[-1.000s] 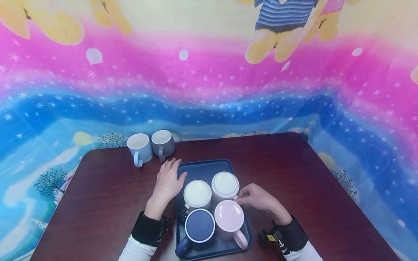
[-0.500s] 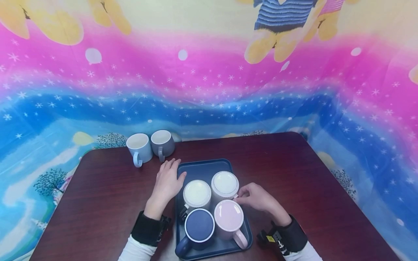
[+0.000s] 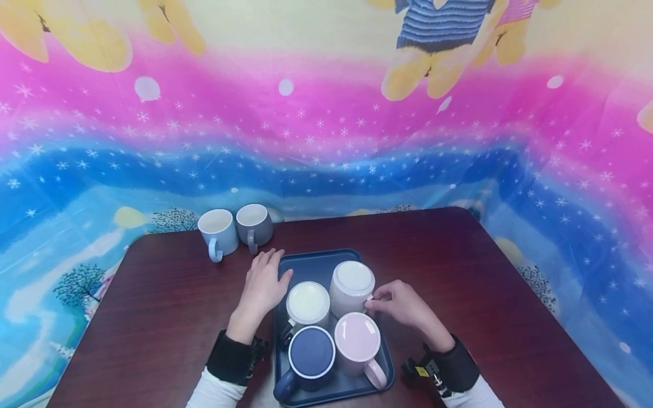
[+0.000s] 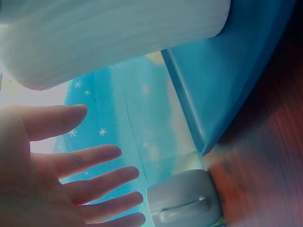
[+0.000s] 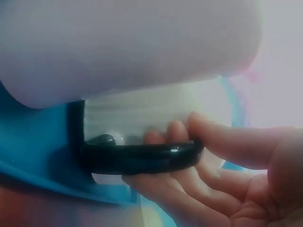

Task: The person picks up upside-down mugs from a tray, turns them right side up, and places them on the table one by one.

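Right hand point(image 3: 400, 305) grips rear white mug point(image 3: 351, 290) by handle point(image 5: 142, 159); left hand point(image 3: 262, 285) outspread; yellow label point(image 3: 422, 372) illegible

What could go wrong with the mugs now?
The white mug farthest back on the tray could slip or swing, since the right hand seems to hold it just by its handle and the left hand isn't holding it.

It might also clink against the pink mug or the other white mug, because they stand so close.

And the left fingers are near the grey mug, so they might nudge it.
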A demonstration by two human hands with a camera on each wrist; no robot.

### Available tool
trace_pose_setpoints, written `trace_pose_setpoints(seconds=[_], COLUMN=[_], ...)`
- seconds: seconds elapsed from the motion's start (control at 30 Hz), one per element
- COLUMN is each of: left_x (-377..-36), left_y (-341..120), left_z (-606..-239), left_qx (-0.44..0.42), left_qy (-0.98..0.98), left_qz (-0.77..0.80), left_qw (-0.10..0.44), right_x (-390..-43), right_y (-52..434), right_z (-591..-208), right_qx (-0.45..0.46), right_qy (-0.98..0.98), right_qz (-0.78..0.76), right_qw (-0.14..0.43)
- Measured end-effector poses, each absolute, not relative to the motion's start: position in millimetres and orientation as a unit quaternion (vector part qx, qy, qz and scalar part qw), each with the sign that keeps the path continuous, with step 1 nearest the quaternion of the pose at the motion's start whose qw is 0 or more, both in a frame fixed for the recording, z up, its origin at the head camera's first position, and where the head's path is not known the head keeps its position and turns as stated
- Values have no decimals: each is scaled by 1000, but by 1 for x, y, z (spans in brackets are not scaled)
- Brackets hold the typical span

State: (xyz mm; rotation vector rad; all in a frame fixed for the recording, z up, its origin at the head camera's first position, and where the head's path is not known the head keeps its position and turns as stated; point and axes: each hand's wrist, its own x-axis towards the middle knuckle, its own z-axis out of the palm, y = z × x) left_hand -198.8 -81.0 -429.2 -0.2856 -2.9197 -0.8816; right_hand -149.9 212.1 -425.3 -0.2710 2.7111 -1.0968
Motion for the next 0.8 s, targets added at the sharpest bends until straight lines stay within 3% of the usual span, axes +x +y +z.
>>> trace_pose_setpoints(seconds=[0.8], left_x=[-198], left_y=[-75], left_z=[-408], left_qx=[-91], left_qy=[-939], left_qz=[-328], left_qw=[51], right_x=[-178], right_y=[229], right_z=[-435], right_qx=[-40], right_qy=[785], right_qz=[-598], right_qw=[159])
